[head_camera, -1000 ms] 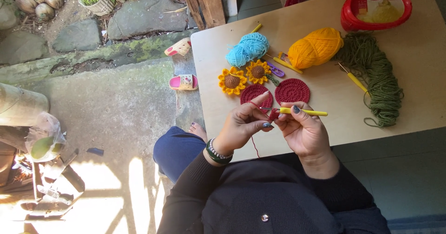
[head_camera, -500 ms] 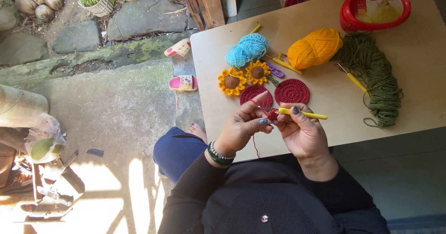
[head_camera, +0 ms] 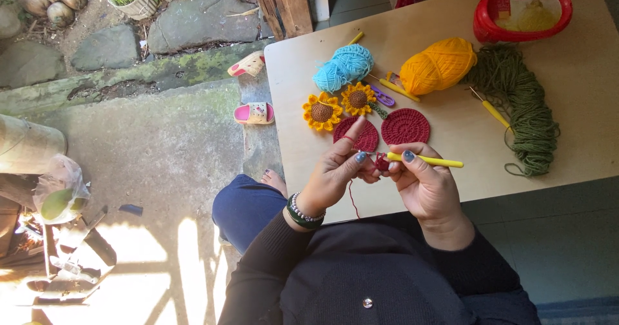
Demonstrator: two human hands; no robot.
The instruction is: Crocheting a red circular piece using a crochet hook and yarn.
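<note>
While the right hand [head_camera: 427, 186] pinches a yellow crochet hook [head_camera: 425, 160] between thumb and fingers, the left hand [head_camera: 336, 173] is closed on a small dark red crochet piece [head_camera: 382, 164] right at the hook's tip, index finger sticking up with red yarn [head_camera: 351, 196] looped over it and a strand hanging down below. Both hands meet over the near edge of the wooden table [head_camera: 593, 93].

Just past the fingers are two finished red crochet rounds [head_camera: 405, 126], side by side, then two crocheted sunflowers [head_camera: 322, 111] a bit further out. Behind those sit a light blue yarn ball [head_camera: 343, 68] and a yellow-orange yarn ball [head_camera: 437, 65], with a loose hank of green yarn [head_camera: 522, 99] off to the right and another yellow hook [head_camera: 491, 109] touching it. At the far corner is a red plastic tub [head_camera: 522, 10].
</note>
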